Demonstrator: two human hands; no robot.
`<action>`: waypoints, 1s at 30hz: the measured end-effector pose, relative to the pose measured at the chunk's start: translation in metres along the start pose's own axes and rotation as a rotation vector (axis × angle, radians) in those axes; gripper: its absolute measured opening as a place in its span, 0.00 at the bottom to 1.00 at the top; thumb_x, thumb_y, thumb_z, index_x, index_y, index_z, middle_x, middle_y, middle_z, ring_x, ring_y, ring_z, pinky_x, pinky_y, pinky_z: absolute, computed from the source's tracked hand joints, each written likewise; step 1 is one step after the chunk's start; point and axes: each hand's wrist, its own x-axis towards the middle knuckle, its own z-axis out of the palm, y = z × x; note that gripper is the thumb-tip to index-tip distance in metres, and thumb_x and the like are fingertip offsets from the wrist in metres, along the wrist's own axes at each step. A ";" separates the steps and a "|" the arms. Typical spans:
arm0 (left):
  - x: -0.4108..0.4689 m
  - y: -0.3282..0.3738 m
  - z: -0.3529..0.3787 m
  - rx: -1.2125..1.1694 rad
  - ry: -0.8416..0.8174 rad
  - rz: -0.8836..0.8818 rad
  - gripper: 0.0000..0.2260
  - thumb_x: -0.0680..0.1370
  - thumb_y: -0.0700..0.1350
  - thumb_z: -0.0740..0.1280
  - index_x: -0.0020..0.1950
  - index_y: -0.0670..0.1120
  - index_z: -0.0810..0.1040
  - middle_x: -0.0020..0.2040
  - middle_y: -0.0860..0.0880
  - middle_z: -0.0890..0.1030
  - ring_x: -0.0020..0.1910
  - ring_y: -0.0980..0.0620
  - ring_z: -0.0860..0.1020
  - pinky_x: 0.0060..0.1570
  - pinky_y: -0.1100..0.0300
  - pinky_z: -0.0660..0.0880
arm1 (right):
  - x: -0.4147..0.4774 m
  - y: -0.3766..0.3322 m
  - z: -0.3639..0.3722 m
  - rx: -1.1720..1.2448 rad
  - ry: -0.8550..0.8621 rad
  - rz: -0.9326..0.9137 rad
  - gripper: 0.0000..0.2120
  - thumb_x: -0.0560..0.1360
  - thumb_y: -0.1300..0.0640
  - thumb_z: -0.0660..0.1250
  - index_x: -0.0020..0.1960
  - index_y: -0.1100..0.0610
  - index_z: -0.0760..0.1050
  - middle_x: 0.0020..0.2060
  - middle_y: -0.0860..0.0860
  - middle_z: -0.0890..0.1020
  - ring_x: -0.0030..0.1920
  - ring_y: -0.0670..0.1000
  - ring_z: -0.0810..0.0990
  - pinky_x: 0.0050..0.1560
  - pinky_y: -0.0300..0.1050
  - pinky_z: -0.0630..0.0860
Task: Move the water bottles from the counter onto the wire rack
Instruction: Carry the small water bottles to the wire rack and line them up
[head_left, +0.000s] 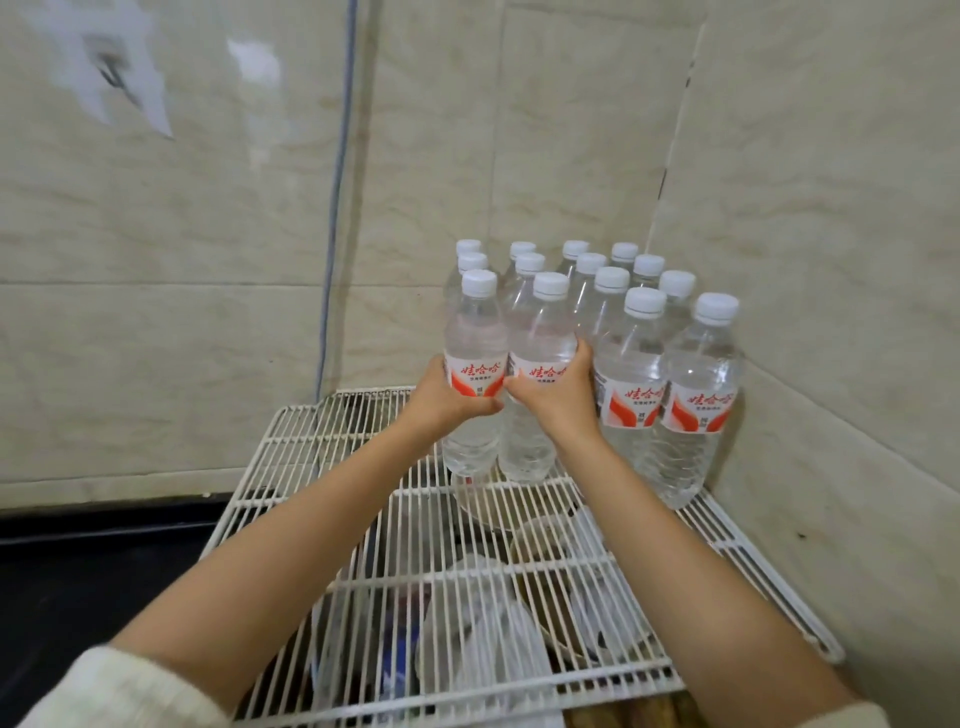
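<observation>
While both arms reach in, left hand (447, 397) wraps one water bottle (474, 364), right hand (558, 395) wraps the neighbouring bottle (537, 358), both upright at the wire rack (363, 530) far edge. Remaining bottles (649, 332) packed in the rack's far right corner by the tiled wall (805, 208).

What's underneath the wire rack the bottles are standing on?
Through the wire rack, crumpled plastic bags and a round container show; bars, arms and bottles hide everything else.
</observation>
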 end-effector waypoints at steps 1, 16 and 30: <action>0.000 -0.003 -0.001 0.018 -0.012 -0.008 0.26 0.64 0.36 0.76 0.60 0.44 0.73 0.52 0.48 0.81 0.52 0.52 0.80 0.50 0.61 0.78 | -0.003 0.005 0.002 -0.015 -0.010 0.018 0.44 0.66 0.63 0.74 0.73 0.54 0.50 0.66 0.53 0.68 0.65 0.53 0.69 0.57 0.42 0.66; -0.022 -0.041 -0.001 0.081 0.025 -0.005 0.33 0.69 0.34 0.72 0.69 0.48 0.62 0.62 0.49 0.74 0.57 0.53 0.72 0.54 0.60 0.73 | -0.045 0.034 0.015 -0.512 0.013 0.103 0.39 0.76 0.51 0.64 0.75 0.54 0.41 0.67 0.61 0.63 0.53 0.59 0.78 0.45 0.49 0.76; -0.020 -0.033 0.010 0.116 0.071 0.040 0.31 0.69 0.36 0.73 0.68 0.49 0.65 0.56 0.52 0.74 0.53 0.54 0.72 0.52 0.59 0.74 | -0.034 0.046 0.024 -0.636 0.096 0.084 0.35 0.79 0.59 0.58 0.75 0.59 0.38 0.71 0.62 0.59 0.57 0.59 0.76 0.43 0.46 0.75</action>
